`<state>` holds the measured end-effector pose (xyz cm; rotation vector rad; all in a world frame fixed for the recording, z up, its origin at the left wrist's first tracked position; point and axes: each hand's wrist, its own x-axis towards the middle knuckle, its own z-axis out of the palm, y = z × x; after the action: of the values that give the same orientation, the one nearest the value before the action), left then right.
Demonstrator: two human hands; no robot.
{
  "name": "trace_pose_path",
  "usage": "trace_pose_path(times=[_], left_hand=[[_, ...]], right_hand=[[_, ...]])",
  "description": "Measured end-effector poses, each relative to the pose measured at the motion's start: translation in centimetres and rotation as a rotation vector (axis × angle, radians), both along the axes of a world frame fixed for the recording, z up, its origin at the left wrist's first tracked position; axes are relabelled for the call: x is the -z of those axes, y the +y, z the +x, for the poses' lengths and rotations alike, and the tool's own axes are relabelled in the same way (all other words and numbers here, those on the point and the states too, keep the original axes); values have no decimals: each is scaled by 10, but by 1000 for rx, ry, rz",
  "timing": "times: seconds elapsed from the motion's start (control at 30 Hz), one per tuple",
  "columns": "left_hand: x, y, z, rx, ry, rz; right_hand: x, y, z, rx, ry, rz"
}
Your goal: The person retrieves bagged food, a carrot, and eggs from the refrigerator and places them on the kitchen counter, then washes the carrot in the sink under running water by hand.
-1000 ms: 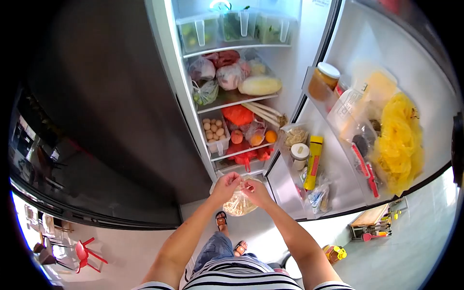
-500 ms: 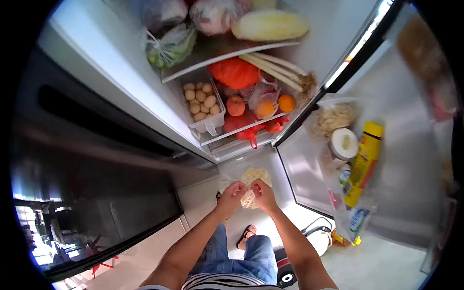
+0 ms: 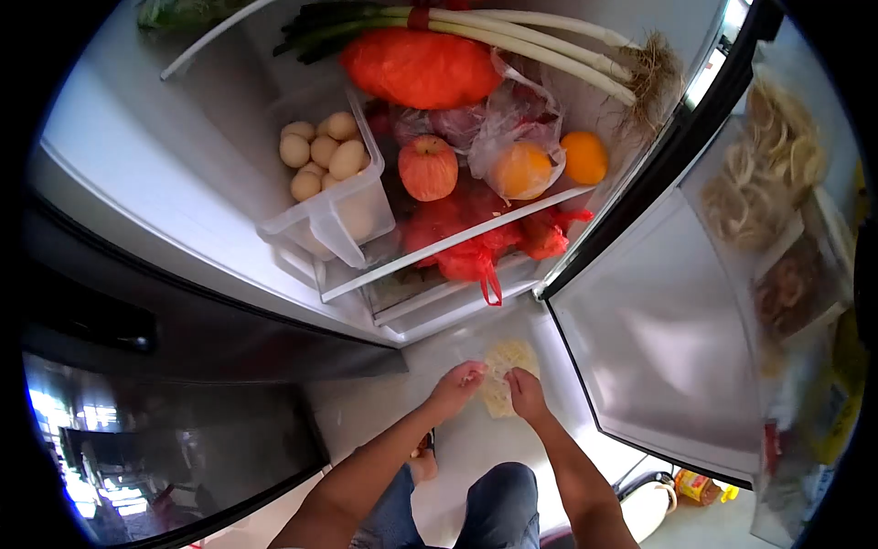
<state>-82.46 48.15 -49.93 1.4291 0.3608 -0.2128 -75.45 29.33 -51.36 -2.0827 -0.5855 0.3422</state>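
Observation:
Below the open fridge, a clear plastic bag (image 3: pixel 512 359) with pale contents hangs low between my hands. My left hand (image 3: pixel 457 386) is closed in a pinch at the bag's left side. On the right, my right hand (image 3: pixel 525 393) pinches the upper part of the bag. The fingertips are a short distance apart. On the fridge shelf in front are a clear bin of eggs (image 3: pixel 347 159), an apple (image 3: pixel 428 168), an orange (image 3: pixel 584 157) and a red bag (image 3: pixel 421 69).
The fridge door (image 3: pixel 640 339) stands open at the right, with bagged food (image 3: pixel 759 197) in its racks. A dark closed door (image 3: pixel 183 320) is at the left. Long leeks (image 3: pixel 540 46) lie across the shelf. A bottle (image 3: pixel 697 487) stands on the floor at lower right.
The view has moved down and closer to the lower shelves. My knees are bent now. My hands, first together at the bag, have moved slightly apart and to the right in view.

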Motion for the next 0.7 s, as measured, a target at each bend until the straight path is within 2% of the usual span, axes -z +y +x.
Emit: trace_pose_path(times=[0.07,0.17,0.2,0.27,0.3,0.5,0.6,0.7], left_hand=[[47,5,9,187,73,12],[81,14,23,337,95,346],[87,17,22,332,114,313],[84,27,27,316,160,238],[66,28,28,349,118,259],[89,25,31,297,153,78],[48,23,38,217,298,273],[41,20,37,188,94,337]], right_hand=[[34,-3,3,8,-15,-32],[72,-8,14,-1,-93,-50],[82,-11,16,-7,-132,-67],[95,-22,12,-5,-121,-81],[99,-24,16,2,-85,-67],[115,-32,11,80,12,-11],[110,-36,8,102,66,3],[95,-37,7,113,84,-61]])
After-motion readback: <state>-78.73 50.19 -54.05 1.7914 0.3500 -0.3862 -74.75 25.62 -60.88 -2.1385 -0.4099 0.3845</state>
